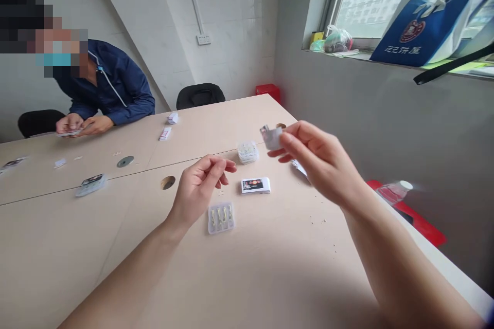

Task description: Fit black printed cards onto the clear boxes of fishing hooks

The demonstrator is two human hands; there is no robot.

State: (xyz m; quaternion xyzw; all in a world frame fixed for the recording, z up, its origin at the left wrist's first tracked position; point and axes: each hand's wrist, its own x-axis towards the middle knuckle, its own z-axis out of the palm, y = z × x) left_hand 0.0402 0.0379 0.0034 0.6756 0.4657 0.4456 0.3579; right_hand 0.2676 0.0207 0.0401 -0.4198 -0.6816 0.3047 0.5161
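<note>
In right hand (318,159), clamped at one end between thumb and fingers: small paper slip (273,139), raised above desk (270,277), probably to leave printed end uncovered. Points left; long axis roughly crosswise.
In left hand (200,180), well apart, fingers loosely parted: nothing visible.
On desk, presumably for easy reach: printed card stack (255,185), compartment box (222,231) with four lure-like pieces, stacked clear boxes (248,153).

Four slender pieces (219,217) lie in one clear case (221,232); elsewhere are one stack of cases (247,152), two black chairs (200,93), one co-worker (123,77), one blue bag (419,31) and one bottle (392,193).
</note>
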